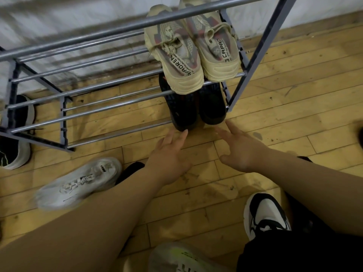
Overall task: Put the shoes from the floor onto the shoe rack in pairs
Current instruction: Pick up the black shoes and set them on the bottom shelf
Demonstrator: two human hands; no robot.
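Both hands are empty, fingers spread: left hand (169, 152) at the heels of the black pair (188, 107) on the shoe rack's (258, 55) lowest tier, centre frame, and right hand (241, 150) just beside. The beige pair (193, 52) sits together above. A white shoe (78, 183) lies on the floor (294, 114), lower left.

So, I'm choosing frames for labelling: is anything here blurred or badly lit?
Head view: the white sneaker on the floor is motion-smeared, and so is the wall; head view again, the beige pair on the rack is sharp enough to read its lettering; light is dim and soft, without glare.
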